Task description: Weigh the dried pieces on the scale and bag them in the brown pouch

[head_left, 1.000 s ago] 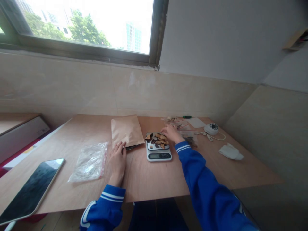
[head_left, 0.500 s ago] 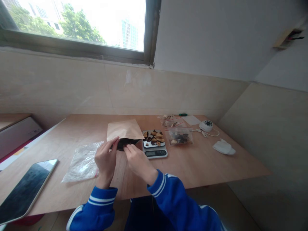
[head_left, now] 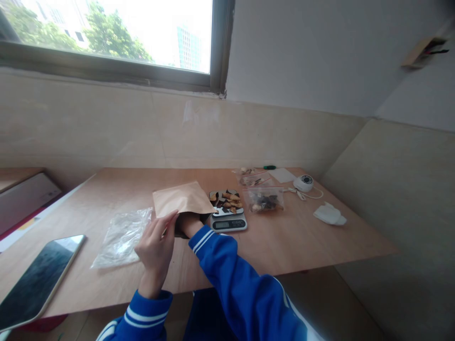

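Note:
A brown kraft paper bag (head_left: 183, 198) lies on the table with its dark mouth facing me. My left hand (head_left: 156, 244) pinches the edge of that mouth at its left side. Reaching inside, my right hand (head_left: 192, 225) is hidden past the wrist, so its fingers cannot be seen. Just right of the bag stands a small digital kitchen scale (head_left: 229, 225). Dried brown and dark pieces (head_left: 229, 202) are spread over the scale's platform, close beside the bag's right corner.
A clear plastic bag (head_left: 122, 237) and a phone (head_left: 42, 279) lie to the left. Right of the scale are a zip bag of dark pieces (head_left: 265, 201), more small bags (head_left: 254, 179), a green-handled tool (head_left: 269, 167), a white camera (head_left: 303, 183) and crumpled white tissue (head_left: 330, 214).
My right hand has gone from the mouth of the paper bag to deep inside it. The bag's mouth is raised and wider, and my left hand still pinches its edge.

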`<state>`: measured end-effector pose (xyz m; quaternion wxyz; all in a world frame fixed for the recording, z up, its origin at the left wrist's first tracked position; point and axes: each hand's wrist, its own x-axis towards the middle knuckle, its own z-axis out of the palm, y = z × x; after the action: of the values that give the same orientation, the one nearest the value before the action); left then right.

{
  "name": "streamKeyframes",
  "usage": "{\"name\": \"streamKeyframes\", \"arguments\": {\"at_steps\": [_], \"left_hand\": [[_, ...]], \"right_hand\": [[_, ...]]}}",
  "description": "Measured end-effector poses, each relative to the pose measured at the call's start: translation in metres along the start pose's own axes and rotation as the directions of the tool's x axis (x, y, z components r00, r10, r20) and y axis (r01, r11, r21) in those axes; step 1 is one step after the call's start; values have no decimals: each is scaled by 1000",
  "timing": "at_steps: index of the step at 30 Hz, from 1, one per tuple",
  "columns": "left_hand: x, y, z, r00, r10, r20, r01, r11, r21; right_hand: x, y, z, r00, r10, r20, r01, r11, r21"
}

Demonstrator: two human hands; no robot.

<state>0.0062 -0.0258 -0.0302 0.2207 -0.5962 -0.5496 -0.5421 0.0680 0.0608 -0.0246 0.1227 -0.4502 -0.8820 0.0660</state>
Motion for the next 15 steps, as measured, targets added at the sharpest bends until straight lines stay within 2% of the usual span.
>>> {"name": "streamKeyframes", "arguments": {"at_steps": [3,6,11,15], "left_hand": [[2,-1,-1,1000,-18,-2,18,1000,3],[3,-3,-2,1000,-23,6,23,1000,19],[5,-4,-3,998,-59,32,58,998,22],[7,-5,-3,997,-69,16,69,998,10]], "right_hand": [[-4,2,5,994,66,91,-68,998,16],[-16,3,0,997,79,20,-81,990,116],[-45,5,-14,980,72,-186,-2,937,349],[-61,6,-20,981,79,-179,-5,925,381]]}}
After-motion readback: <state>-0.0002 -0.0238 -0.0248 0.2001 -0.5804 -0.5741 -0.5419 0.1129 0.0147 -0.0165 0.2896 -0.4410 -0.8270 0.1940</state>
